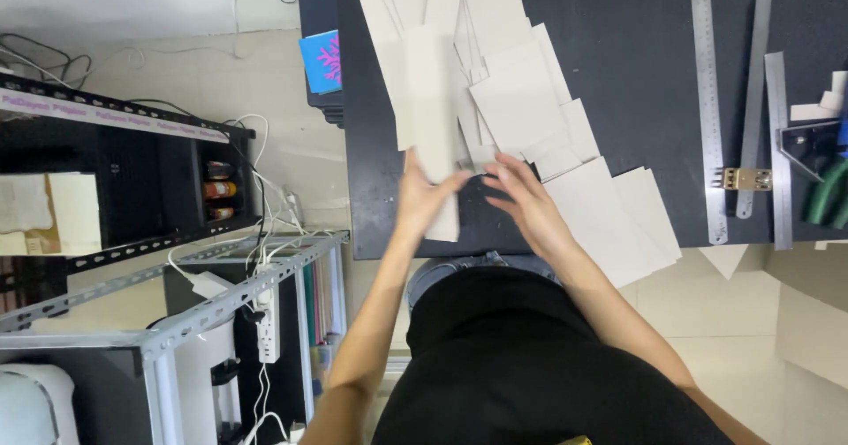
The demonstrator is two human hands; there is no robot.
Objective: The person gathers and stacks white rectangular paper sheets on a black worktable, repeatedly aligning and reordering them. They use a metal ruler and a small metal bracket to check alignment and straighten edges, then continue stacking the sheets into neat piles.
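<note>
— How are the fingers seen?
— The left hand is clasped on a long cardboard strip; the right hand is spread flat, gripping nothing.
— And outward?
— Cardboard pieces are fanned beside the strip on the black table; steel rulers are laid well right of the strip.

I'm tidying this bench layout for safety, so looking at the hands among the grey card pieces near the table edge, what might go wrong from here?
1. The card sheets at the near right overhang the black table's edge; a nudge from the right hand might tip them to the floor.
2. The left hand holds a long card strip over the loose pile; pulling it may shift the neighbouring pieces.
3. The steel rulers reach the table edge and may get knocked off.
</note>
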